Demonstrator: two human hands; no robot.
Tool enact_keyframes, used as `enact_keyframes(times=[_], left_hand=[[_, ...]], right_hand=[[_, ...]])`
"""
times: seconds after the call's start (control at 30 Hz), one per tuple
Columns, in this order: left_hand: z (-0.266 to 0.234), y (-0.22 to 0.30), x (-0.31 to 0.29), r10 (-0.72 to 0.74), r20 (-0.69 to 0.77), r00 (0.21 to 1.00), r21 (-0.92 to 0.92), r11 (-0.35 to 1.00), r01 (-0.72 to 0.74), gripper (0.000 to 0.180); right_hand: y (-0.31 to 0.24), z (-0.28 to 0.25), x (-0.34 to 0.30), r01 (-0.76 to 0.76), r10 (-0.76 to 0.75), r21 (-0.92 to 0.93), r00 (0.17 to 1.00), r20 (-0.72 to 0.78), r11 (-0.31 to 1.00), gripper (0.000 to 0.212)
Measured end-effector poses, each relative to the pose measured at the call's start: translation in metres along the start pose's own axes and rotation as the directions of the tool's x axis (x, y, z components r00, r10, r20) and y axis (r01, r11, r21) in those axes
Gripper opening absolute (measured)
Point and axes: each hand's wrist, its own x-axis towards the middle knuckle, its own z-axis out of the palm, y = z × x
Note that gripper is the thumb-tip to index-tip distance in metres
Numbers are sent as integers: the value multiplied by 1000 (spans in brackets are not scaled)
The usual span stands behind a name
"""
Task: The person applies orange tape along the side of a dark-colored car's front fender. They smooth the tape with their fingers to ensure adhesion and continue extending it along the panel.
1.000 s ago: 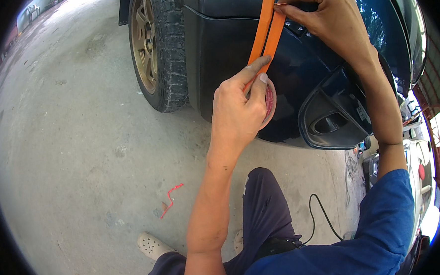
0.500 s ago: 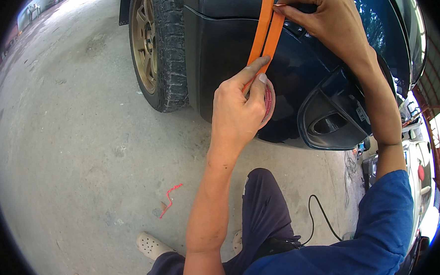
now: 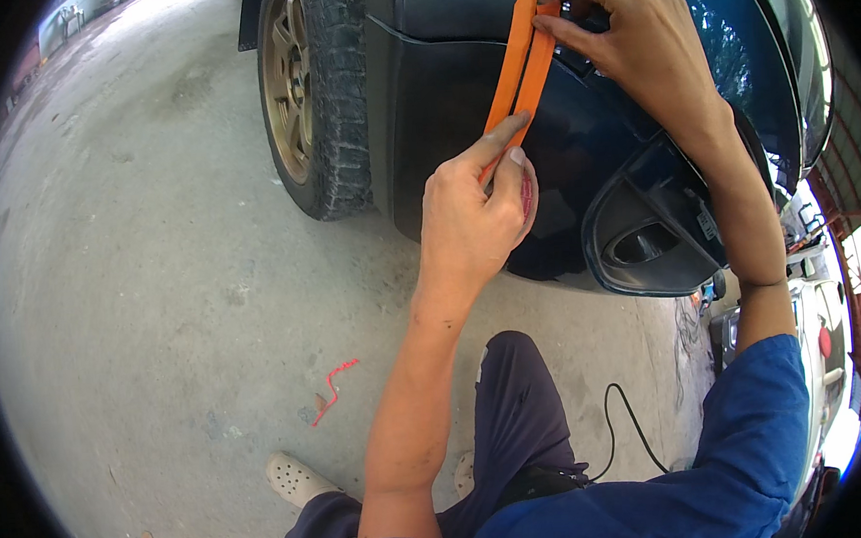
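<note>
My left hand [image 3: 467,213] is closed around a roll of tape [image 3: 529,194], mostly hidden behind the thumb, with a reddish inner ring showing. Its index finger lies along the lower end of an orange tape strip [image 3: 536,73] that runs up from the roll. Higher up, my right hand [image 3: 627,25] pinches the upper end of this strip between thumb and fingers. Beside it, to the left, a second orange tape strip [image 3: 508,65] follows the seam between the black trim [image 3: 446,103] and the dark blue bumper [image 3: 580,144]. A narrow dark gap separates the strips.
A car wheel [image 3: 320,109] with a bronze rim stands left of the bumper. Below the bumper's blue part sits a fog lamp housing [image 3: 644,248]. On the concrete floor [image 3: 178,282] lie a crumpled red strip [image 3: 332,391] and a black cable [image 3: 613,415].
My right hand's fingertips have shifted slightly at the strip's upper end, which now shows folded across between them. My left hand keeps its hold on the roll.
</note>
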Motion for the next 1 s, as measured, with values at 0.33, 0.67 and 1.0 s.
enact_keyframes(times=[0.33,0.67,1.0], left_hand=[[4,-5,-1,31,-34,999,20,999,-30,37],[3,0,-2,6,-35,999,-25,1000,-7,37],[8,-11,-9,119,-94,988,290,953,-87,38]], right_hand=[[10,-6,25,12,-13,-79,1000,-11,997,22],[30,-4,-27,336,-318,-269,942,108,903,40],[23,12,-61,438,-289,-387,876,386,811,54]])
